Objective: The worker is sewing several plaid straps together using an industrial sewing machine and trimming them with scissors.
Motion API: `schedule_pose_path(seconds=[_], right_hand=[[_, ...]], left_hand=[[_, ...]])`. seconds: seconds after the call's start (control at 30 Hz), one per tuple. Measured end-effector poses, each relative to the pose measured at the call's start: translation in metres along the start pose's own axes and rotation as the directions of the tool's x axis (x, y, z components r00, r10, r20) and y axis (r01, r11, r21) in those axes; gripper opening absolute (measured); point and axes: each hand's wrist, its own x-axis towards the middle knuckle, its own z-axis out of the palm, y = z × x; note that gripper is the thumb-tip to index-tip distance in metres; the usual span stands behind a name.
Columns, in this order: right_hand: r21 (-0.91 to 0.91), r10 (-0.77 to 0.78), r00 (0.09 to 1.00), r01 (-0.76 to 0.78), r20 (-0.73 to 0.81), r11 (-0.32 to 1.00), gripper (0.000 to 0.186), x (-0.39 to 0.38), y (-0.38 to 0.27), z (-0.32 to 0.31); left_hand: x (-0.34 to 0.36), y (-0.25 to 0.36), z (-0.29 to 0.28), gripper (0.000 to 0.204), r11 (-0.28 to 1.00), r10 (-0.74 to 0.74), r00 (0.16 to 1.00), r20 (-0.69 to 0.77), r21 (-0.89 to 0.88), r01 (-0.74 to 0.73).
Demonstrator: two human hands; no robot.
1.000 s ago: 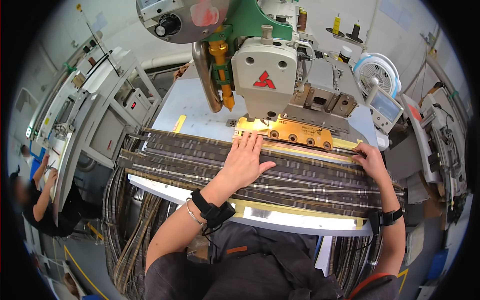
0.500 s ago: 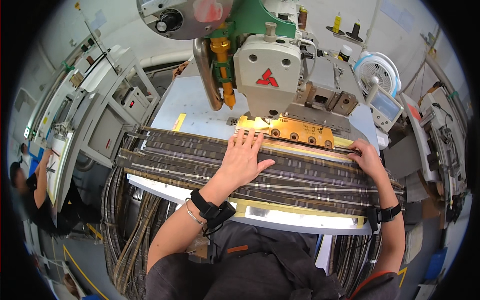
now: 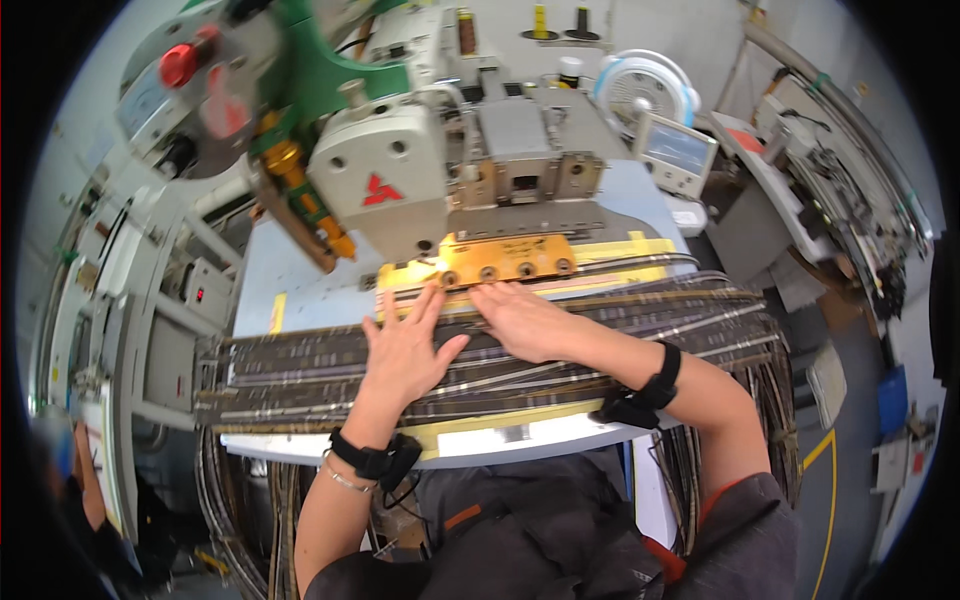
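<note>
My left hand point(image 3: 405, 350) lies flat with fingers spread on long dark checked fabric strips point(image 3: 290, 365). Its fingertips reach the front edge of an orange-yellow clamp plate point(image 3: 515, 258) on the sewing machine point(image 3: 375, 175). Close to it on the right, my right hand point(image 3: 520, 320) rests palm down with its fingers stretched toward the same plate edge. A strip runs along the plate's front, over yellow tape point(image 3: 655, 248); my fingertips partly hide it. Neither hand grips anything that I can see.
Strips hang over the table's pale front edge point(image 3: 300, 445). At the back right stand a control screen point(image 3: 675, 150) and a white fan point(image 3: 645, 95). Thread cones point(image 3: 582, 25) are behind the machine. Another person's arm point(image 3: 88, 480) shows at far left.
My right hand has moved left from the strips' right end to beside my left hand at the plate. My view has turned, so the machine now appears farther left and tilted.
</note>
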Motion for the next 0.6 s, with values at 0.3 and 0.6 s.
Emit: schedule_pose_path(seconds=[0.3, 0.6], right_hand=[[-0.124, 0.227, 0.972, -0.232, -0.055, 0.965, 0.037, -0.091, 0.056, -0.046], [-0.230, 0.421, 0.907, -0.404, 0.029, 0.886, 0.045, -0.119, 0.057, -0.081]], left_hand=[[-0.002, 0.004, -0.010, 0.073, 1.000, -0.004, 0.999, 0.047, 0.031, 0.003], [-0.008, 0.002, -0.012, 0.075, 1.000, -0.011, 1.000, 0.024, 0.024, 0.011]])
